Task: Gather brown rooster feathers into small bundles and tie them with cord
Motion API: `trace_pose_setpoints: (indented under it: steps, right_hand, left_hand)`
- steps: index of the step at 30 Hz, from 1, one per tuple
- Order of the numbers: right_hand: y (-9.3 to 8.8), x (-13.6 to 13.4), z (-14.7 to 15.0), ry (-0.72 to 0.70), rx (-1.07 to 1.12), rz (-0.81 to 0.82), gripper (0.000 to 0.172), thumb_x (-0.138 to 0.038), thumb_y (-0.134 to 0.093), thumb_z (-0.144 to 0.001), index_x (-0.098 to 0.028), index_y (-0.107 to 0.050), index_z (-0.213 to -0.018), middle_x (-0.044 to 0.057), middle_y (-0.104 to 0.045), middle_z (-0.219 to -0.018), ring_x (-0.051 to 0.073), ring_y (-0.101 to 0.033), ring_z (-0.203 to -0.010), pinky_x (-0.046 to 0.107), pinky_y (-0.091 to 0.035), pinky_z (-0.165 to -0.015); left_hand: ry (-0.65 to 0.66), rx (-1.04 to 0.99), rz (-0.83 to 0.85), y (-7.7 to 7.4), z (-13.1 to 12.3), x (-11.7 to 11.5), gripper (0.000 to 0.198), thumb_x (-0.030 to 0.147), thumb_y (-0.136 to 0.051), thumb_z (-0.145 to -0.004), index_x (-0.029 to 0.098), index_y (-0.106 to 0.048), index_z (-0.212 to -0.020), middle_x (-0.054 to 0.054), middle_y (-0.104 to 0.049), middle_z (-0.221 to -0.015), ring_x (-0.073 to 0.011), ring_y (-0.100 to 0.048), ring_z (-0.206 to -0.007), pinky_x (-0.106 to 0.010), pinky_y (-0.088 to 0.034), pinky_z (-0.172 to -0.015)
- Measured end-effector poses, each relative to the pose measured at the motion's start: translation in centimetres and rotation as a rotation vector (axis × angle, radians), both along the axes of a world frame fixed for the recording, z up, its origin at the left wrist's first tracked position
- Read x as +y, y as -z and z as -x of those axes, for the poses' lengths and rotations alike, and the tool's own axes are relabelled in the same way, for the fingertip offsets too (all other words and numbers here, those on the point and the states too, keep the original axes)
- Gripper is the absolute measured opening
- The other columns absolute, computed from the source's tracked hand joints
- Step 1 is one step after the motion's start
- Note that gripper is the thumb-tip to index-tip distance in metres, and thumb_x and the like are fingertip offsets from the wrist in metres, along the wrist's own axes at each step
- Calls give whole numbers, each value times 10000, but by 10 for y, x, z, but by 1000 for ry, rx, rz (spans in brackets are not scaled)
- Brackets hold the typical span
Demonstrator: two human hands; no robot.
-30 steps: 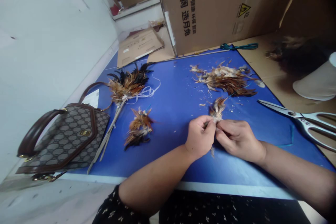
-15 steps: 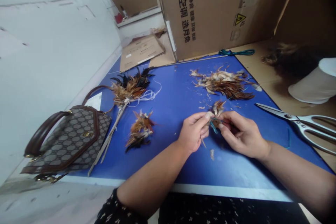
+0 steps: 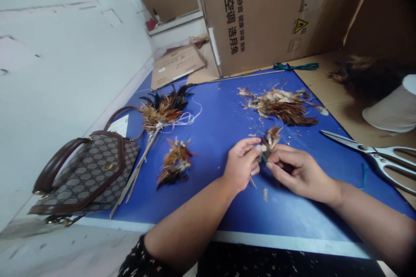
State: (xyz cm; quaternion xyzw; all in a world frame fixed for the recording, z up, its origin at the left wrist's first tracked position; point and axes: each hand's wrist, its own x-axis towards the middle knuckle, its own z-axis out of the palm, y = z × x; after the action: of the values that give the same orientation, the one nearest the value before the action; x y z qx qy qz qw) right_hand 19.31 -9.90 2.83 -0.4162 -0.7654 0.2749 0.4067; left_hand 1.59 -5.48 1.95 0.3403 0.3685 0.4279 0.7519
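Observation:
Over the blue table top (image 3: 214,130), my left hand (image 3: 240,165) and my right hand (image 3: 299,172) meet at a small bunch of brown and cream feathers (image 3: 270,136). Both pinch its base with fingertips pressed together, and a bit of teal cord (image 3: 264,159) shows between them. The feather tips fan up and away from me. A loose feather (image 3: 265,193) lies on the blue surface just below my hands.
A heap of loose feathers (image 3: 279,104) lies beyond my hands. Left of them are a tied feather bunch (image 3: 175,161) and a feather duster on sticks (image 3: 156,121). A patterned handbag (image 3: 84,173) sits far left, large scissors (image 3: 377,153) right, cardboard box (image 3: 276,8) behind.
My hands have kept working the base of the feather bunch, shifting slightly away from me and back. The teal cord came into sight between my fingers.

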Motion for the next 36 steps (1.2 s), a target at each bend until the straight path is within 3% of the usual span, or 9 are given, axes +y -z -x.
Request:
trace_pose_setpoints:
  steps: [3,7,13,17,20,23,29,33,36]
  right_hand:
    - [-4,-1,-4,18,141,214,258,-343,-609,-1020,-199,-645,-808,22,-585,-753,149,-515,-677,289,-441,-646]
    - [5,2,-12,76,438,429,279,-414,-625,-1018,-189,-666,-858,11,-576,-769,128,-453,-665,269,-379,-610]
    - [16,4,-17,71,684,542,282,-416,-665,-990,-175,-680,-844,-21,-479,-654,104,-341,-582,267,-259,-534]
    - [3,2,-13,77,576,485,300,-438,-678,-984,-184,-686,-826,-7,-545,-688,108,-402,-599,257,-331,-555]
    - [-10,0,-8,39,435,453,309,-458,-682,-979,-193,-681,-820,20,-637,-743,140,-540,-680,270,-458,-668]
    - [-16,-1,-5,25,328,427,335,-494,-661,-982,-194,-671,-834,43,-698,-802,177,-623,-766,302,-516,-769]
    - [-8,2,-3,92,83,214,310,-432,-595,-1021,-203,-691,-834,36,-673,-778,162,-585,-695,286,-498,-670]
    - [1,6,-1,90,-24,83,228,-310,-590,-1018,-206,-681,-837,28,-633,-755,149,-562,-655,283,-474,-633]
    - [7,7,-1,129,-103,0,186,-238,-588,-1004,-209,-650,-831,30,-632,-774,155,-579,-685,287,-469,-655]
  left_hand:
    - [30,1,-45,1,0,-1,402,317,-859,-784,182,-683,-1120,73,-555,-687,-13,-325,-406,-179,-286,-371]
    - [183,33,-136,8,3,0,331,388,-834,-821,141,-710,-1004,78,-479,-600,-37,-370,-433,-210,-413,-403]
    - [353,18,-213,16,7,3,334,371,-836,-838,158,-678,-1041,77,-500,-583,-58,-457,-457,-251,-505,-473]
    - [320,47,-225,15,6,2,358,384,-827,-850,161,-644,-1062,91,-487,-574,-57,-448,-433,-249,-500,-454]
    - [228,96,-207,14,3,1,460,428,-836,-833,140,-643,-1135,71,-538,-626,-56,-447,-435,-252,-492,-431]
    - [172,128,-179,13,1,0,480,476,-828,-830,114,-671,-1102,86,-489,-558,-62,-438,-432,-248,-479,-434]
    - [53,-65,-10,6,2,3,403,409,-907,-751,136,-636,-870,86,-452,-566,-45,-388,-484,-210,-404,-463]
    - [68,-157,73,1,4,5,377,360,-917,-746,128,-638,-849,81,-449,-580,-27,-360,-476,-189,-335,-458]
    - [118,-190,105,-1,6,4,354,310,-916,-742,130,-627,-839,50,-529,-645,-14,-356,-467,-180,-309,-436]
